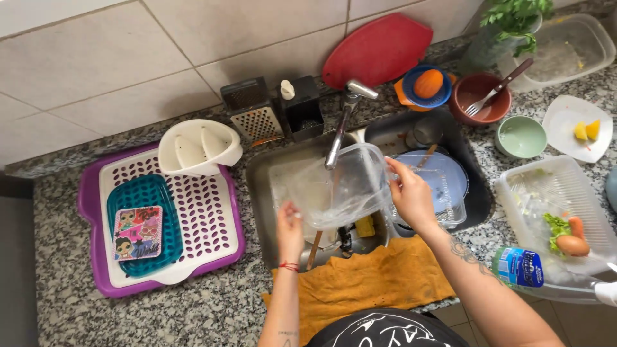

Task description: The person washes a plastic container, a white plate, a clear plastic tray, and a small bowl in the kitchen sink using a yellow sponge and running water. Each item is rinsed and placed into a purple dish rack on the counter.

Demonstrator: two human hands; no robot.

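Note:
Both my hands hold a clear plastic container point(334, 186), tilted on its side over the steel sink point(260, 193), just under the faucet point(340, 125). My left hand point(289, 228) grips its lower left edge. My right hand point(411, 196) grips its right rim. Below the container, in the basin, lie a yellow sponge point(365, 226) and a wooden-handled utensil point(313, 250). In the right part of the sink sit a blue plate point(450, 170) and other clear dishes.
A purple and white drying rack point(212, 218) on the left holds a teal basket point(164, 218) and a white cutlery holder point(199, 148). An orange cloth point(366, 283) drapes the counter front. A clear tray with food point(559, 212), bowls, a grater and a red board stand around.

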